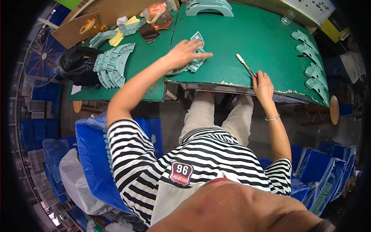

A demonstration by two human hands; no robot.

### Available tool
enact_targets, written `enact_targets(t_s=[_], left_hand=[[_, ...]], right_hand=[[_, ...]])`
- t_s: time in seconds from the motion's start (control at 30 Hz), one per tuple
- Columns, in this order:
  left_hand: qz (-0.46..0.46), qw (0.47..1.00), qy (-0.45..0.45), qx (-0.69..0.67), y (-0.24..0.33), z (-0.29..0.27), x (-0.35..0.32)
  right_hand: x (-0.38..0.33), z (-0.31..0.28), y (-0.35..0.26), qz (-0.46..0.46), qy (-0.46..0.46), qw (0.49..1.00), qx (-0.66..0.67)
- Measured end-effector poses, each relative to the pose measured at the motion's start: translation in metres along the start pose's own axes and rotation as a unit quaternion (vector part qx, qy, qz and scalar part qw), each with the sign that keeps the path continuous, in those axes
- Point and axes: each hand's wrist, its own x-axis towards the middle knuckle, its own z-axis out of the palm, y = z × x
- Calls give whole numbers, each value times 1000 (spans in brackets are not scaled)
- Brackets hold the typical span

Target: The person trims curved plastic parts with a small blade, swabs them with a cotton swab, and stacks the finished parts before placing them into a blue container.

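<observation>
My left hand (184,56) is over a pale green curved plastic part (198,37) near the front edge of the green table (224,33). Its fingers are spread, and they cover the middle of the part. Whether they touch it cannot be made out. Farther right, my right hand (263,86) is closed around a slim tool (244,63) by its near end. The tool has a thick white far end and a thinner shaft, and it points away and to the left. What kind of tool it is does not show clearly.
A stack of pale green parts (115,63) sits at left beside a black bag (79,65). A phone (149,34) and an orange jug (159,17) stand behind. Several similar parts (315,71) line the right edge. Blue crates (96,154) flank me.
</observation>
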Motion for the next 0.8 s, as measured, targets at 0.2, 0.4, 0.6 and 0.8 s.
enact_targets(t_s=[0.2, 0.4, 0.6, 0.8], left_hand=[[237, 929, -224, 173, -9, 10, 32], [294, 911, -203, 208, -32, 11, 55], [207, 920, -266, 199, -64, -41, 42], [-34, 965, -254, 58, -68, -117, -15]], right_hand=[[-2, 2, -3, 27, 20, 999, 15], [-5, -13, -14, 78, 43, 993, 77], [-14, -28, -18, 90, 12, 963, 255], [-48, -47, -21, 105, 35, 871, 479]])
